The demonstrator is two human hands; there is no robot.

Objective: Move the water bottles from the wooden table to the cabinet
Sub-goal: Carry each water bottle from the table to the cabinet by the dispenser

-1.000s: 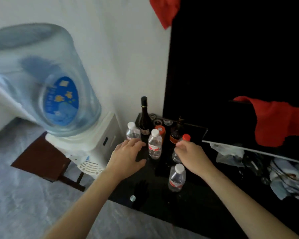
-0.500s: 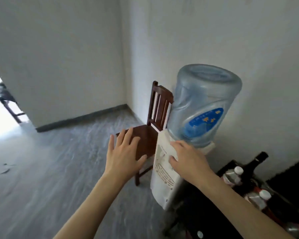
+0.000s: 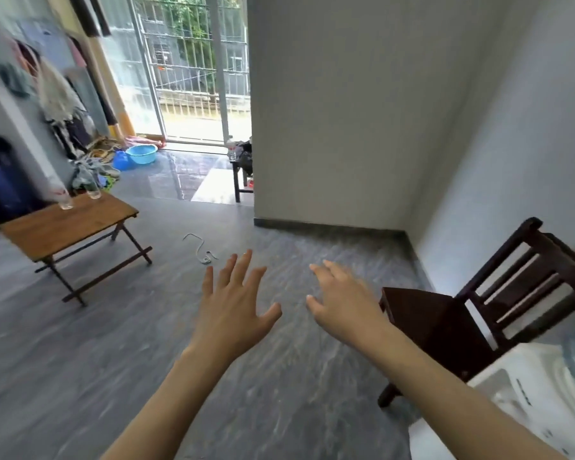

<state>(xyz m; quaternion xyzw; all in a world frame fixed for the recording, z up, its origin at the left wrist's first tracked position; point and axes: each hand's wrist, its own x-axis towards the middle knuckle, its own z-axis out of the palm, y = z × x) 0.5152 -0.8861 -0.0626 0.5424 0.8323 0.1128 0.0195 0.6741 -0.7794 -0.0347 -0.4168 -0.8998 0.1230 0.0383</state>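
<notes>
My left hand [image 3: 234,305] and my right hand [image 3: 344,302] hover in front of me over the grey floor, both empty with fingers spread. The low wooden folding table [image 3: 70,224] stands at the far left, well beyond both hands. On its far end stand two clear glass-like containers [image 3: 66,202] [image 3: 94,192]; blur hides whether they are bottles. The cabinet and the bottles on it are out of view.
A dark wooden chair [image 3: 472,303] stands at the right, next to the white water dispenser [image 3: 518,403] in the lower right corner. A thin cord [image 3: 201,250] lies on the floor. Blue basins [image 3: 141,154], hanging clothes and a barred balcony door are at the back.
The view has swung left, away from the cabinet with its bottles and past the dispenser, into the open room. Both hands left the bottles and now hover empty.
</notes>
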